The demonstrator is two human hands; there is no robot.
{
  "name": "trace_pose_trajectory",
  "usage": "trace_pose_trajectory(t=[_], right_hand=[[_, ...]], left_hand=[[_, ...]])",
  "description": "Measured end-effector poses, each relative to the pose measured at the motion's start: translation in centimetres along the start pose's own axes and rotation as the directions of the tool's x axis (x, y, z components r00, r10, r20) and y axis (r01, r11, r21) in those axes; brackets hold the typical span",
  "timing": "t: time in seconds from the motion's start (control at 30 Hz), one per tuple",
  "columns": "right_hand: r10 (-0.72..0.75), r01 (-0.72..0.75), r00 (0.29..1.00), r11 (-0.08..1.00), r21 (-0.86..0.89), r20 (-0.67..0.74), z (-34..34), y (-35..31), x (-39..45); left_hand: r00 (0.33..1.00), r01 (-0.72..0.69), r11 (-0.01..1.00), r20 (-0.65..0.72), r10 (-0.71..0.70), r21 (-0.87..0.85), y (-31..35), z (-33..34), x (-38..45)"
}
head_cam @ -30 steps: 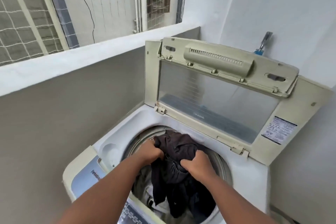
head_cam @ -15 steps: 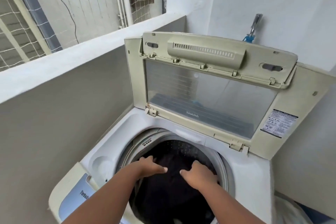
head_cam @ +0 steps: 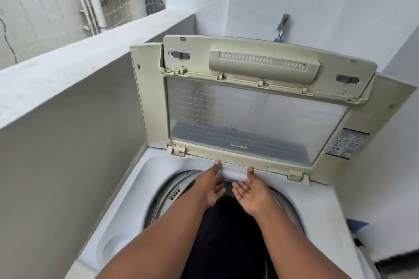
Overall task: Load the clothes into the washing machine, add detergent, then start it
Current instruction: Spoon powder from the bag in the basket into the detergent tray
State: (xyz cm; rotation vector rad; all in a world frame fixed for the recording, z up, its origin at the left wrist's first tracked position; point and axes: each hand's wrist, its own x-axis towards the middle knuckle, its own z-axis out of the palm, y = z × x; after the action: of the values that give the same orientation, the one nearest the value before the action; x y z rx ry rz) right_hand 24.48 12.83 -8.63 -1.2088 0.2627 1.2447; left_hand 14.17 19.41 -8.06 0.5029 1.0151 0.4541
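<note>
Dark clothes (head_cam: 229, 240) down inside the drum (head_cam: 167, 190) of the top-load washing machine (head_cam: 145, 188), filling the visible opening between the two forearms; individual garments not separable, just a black mass. Perforated drum wall showing at the far edge, between the hands.

Left hand (head_cam: 209, 188) above the far side of the drum mouth, fingers straight and spread, thumb tip up near the lid's lower frame, holding nothing. Right hand (head_cam: 251, 191) just beside it, palm turned up and inward, fingers relaxed and slightly spread, also empty. Grip of both hands loose and spread, no pinch on cloth or machine. Fingertips of the two hands close, not touching. Contact between thumbs and the white deck behind the drum: cannot tell.

Lid (head_cam: 254, 118) folded up and standing behind the drum, beige frame, clear window panel, slotted vent strip along the upper section, label sticker (head_cam: 347, 142) on the right side frame. Round recess (head_cam: 115, 247) moulded in the white top deck at near left.

Tap (head_cam: 282, 27) on the white wall behind the lid, blue fitting at its base. Grey parapet wall with white ledge (head_cam: 74, 68) running along the left; netted opening above it. Something blue (head_cam: 359, 225) on the floor right of the machine, partly hidden.
</note>
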Motion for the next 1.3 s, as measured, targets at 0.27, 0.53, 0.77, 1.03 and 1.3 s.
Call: trace_pose_trajectory(t=[0.27, 0.53, 0.77, 1.03, 1.3], right_hand=[[0.030, -0.027, 0.999, 0.998, 0.065, -0.034, -0.1, 1.1, 1.1], [-0.049, 0.060, 0.994, 0.992, 0.113, -0.102, 0.2, 1.9, 2.1], [-0.129, 0.126, 0.973, 0.992, -0.026, -0.191, 0.5, 2.8, 2.9], [-0.155, 0.125, 0.955, 0.983, -0.133, -0.252, 1.5, 2.8, 2.6], [-0.102, 0.078, 0.942, 0.993, -0.088, -0.320, 1.8, 4.4, 1.4]], left_hand=[[0.999, -0.031, 0.989, -0.035, 0.026, -0.143, -1.7, -0.3, 2.4], [0.996, -0.023, 0.982, -0.087, 0.007, -0.186, -2.3, -0.5, 3.0], [0.980, -0.080, 0.988, -0.190, 0.054, -0.134, -2.9, 0.4, 2.6], [0.943, -0.189, 0.979, -0.293, 0.158, -0.079, -3.7, 1.3, 2.3], [0.923, -0.199, 0.979, -0.342, 0.174, -0.038, -4.9, 0.9, 0.7]])
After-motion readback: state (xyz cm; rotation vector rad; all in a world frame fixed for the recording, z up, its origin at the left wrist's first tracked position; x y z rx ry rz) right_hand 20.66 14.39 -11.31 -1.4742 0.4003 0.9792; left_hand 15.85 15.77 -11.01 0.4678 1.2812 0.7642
